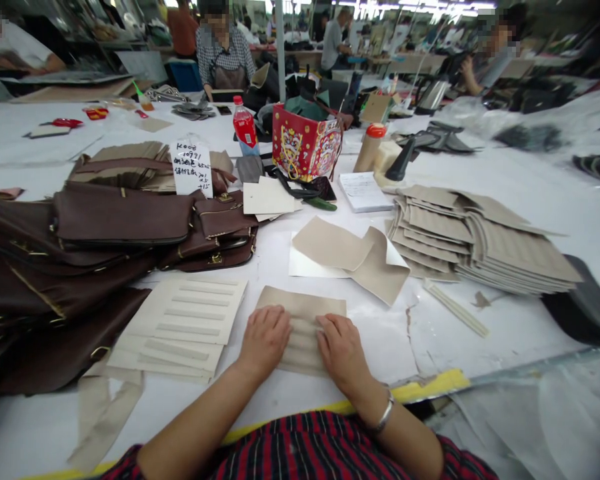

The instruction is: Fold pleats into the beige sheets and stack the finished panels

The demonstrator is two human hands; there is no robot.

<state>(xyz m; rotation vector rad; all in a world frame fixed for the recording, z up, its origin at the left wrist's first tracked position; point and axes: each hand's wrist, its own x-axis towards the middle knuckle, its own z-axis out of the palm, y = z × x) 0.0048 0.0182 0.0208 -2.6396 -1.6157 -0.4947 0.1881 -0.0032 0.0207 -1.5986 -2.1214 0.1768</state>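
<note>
A beige leather-like panel (304,301) with raised ridges across it lies flat on the white table in front of me. My left hand (267,339) is at its left side, fingers curled and close together on the panel. Opposite, my right hand (342,343) has its bent fingers on the right side; the thumbs' undersides are hidden. Left of the panel, cream sheets with grey strips (195,313) lie overlapped. Beyond my hands, loose beige pieces (330,247) rest partly on a white sheet.
Brown bags (125,217) are heaped at left. A stack of beige panels (510,250) lies at right, near a narrow strip (455,308). Farther back stand a red box (300,143), a red-capped bottle (245,127) and a notepad (365,191). Several people work behind.
</note>
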